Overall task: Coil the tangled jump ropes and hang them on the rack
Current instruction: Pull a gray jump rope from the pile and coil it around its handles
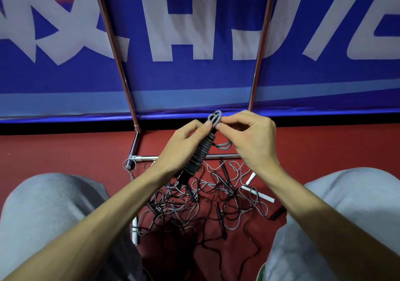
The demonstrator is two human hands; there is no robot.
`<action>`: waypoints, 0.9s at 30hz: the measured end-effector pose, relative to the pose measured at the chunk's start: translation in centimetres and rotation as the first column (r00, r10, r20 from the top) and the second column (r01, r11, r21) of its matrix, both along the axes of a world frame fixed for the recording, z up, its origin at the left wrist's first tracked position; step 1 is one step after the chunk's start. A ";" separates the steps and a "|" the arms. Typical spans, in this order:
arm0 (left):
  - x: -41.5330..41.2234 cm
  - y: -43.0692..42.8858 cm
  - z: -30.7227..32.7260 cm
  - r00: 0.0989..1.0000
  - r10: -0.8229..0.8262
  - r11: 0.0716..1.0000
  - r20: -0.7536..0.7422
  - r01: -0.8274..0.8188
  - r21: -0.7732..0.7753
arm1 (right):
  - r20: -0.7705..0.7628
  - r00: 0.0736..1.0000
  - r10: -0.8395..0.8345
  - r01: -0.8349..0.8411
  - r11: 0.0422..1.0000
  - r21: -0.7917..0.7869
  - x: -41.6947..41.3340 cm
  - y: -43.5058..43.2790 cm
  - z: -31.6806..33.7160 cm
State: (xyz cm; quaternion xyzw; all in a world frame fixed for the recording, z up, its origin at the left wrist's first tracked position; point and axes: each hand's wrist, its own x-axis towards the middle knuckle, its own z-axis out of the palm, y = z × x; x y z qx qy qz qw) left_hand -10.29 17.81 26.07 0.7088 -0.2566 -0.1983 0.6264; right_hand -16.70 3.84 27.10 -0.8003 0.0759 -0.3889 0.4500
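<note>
I see my left hand (186, 139) gripping the coiled rope (200, 155), tilted up-right, while my right hand (249, 135) pinches its top loop (215, 116).

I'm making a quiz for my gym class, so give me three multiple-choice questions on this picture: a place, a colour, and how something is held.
1. Where does the tangled pile of ropes lie? A) on a table B) on the red floor C) in a basket
2. What colour is the cord wound round the coiled bundle? A) yellow B) green C) grey
3. How is the coiled bundle held? A) by both hands B) by one hand C) by neither hand
Answers: B, the pile spreads over the floor; C, its turns are grey; A, left hand grips its middle, right hand pinches its top loop.
</note>
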 end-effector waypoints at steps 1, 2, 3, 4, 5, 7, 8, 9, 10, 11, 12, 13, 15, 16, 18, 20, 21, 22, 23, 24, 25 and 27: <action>0.1 0.0 -0.1 1.000 0.001 1.000 0.008 -0.001 0.004 | 0.004 1.000 0.011 -0.011 1.000 -0.004 0.0 -0.1 -0.1; 0.2 0.1 -0.1 1.000 0.005 1.000 0.009 -0.005 0.012 | -0.009 1.000 0.028 -0.028 1.000 -0.006 0.1 -0.3 -0.1; 0.4 0.2 -0.1 1.000 0.014 1.000 0.001 -0.014 0.022 | -0.045 0.998 0.053 -0.053 0.998 -0.015 0.1 -0.5 -0.2; 0.6 0.2 -0.1 1.000 0.026 0.999 -0.006 -0.026 0.034 | -0.096 0.992 0.080 -0.084 0.996 -0.037 0.1 -0.7 -0.3; 0.8 0.4 -0.1 0.999 0.041 0.998 0.000 -0.041 0.047 | -0.144 0.984 0.100 -0.110 0.992 -0.062 0.1 -0.9 -0.4; 1.3 0.6 -0.1 0.996 0.062 0.994 0.062 -0.067 0.083 | -0.176 0.980 0.096 -0.109 0.992 -0.069 0.2 -1.2 -0.5; 1.5 0.7 -0.1 0.989 0.067 0.989 0.129 -0.083 0.122 | -0.163 0.983 0.082 -0.090 0.995 -0.045 0.3 -1.3 -0.4; 1.7 0.8 -0.2 0.973 0.069 0.977 0.221 -0.111 0.181 | -0.148 0.986 0.076 -0.079 0.997 -0.015 0.4 -1.3 -0.3; 1.9 0.9 -0.3 0.945 0.062 0.957 0.322 -0.148 0.250 | -0.139 0.988 0.072 -0.075 0.997 -0.015 0.5 -1.4 -0.2; 2.1 1.0 -0.4 0.913 0.043 0.934 0.405 -0.181 0.309 | -0.138 0.988 0.071 -0.080 0.995 -0.060 0.5 -1.4 -0.1; 2.3 1.0 -0.6 0.891 0.023 0.917 0.453 -0.200 0.346 | -0.146 0.987 0.065 -0.086 0.986 -0.140 0.4 -1.4 -0.1; 2.3 1.1 -0.7 0.879 0.004 0.908 0.478 -0.203 0.366 | -0.160 0.985 0.066 -0.100 0.972 -0.213 0.4 -1.4 0.0; 2.4 1.1 -0.8 0.854 -0.044 0.892 0.518 -0.200 0.406 | -0.208 0.975 0.073 -0.130 0.951 -0.279 0.4 -1.5 -0.1; 2.4 1.2 -0.8 0.842 -0.072 0.882 0.535 -0.197 0.429 | -0.228 0.971 0.074 -0.140 0.947 -0.289 0.4 -1.5 -0.3; 2.3 1.2 -0.8 0.824 -0.106 0.864 0.557 -0.201 0.462 | -0.236 0.969 0.072 -0.140 0.947 -0.288 0.5 -1.5 -0.7; 2.3 1.3 -0.8 0.811 -0.132 0.851 0.570 -0.202 0.485 | -0.241 0.967 0.084 -0.146 0.957 -0.251 0.6 -1.5 -0.9; 2.3 1.3 -0.8 0.808 -0.151 0.845 0.569 -0.192 0.498 | -0.251 0.964 0.084 -0.144 0.963 -0.230 0.5 -1.5 -0.9; 2.3 1.3 -0.8 0.807 -0.168 0.842 0.566 -0.181 0.509 | -0.266 0.961 0.081 -0.140 0.967 -0.212 0.5 -1.6 -0.9; 2.4 1.4 -0.7 0.805 -0.185 0.837 0.564 -0.171 0.519 | -0.282 0.956 0.077 -0.137 0.970 -0.200 0.5 -1.7 -0.9; 2.5 1.4 -0.6 0.798 -0.206 0.829 0.567 -0.166 0.534 | -0.298 0.952 0.074 -0.137 0.971 -0.196 0.4 -1.7 -0.8; 2.6 1.5 -0.5 0.785 -0.233 0.815 0.574 -0.165 0.556 | -0.314 0.947 0.074 -0.141 0.970 -0.197 0.4 -1.7 -0.7; 2.8 1.8 -0.3 0.762 -0.294 0.779 0.578 -0.160 0.606 | -0.343 0.936 0.079 -0.159 0.965 -0.209 0.3 -1.6 -0.6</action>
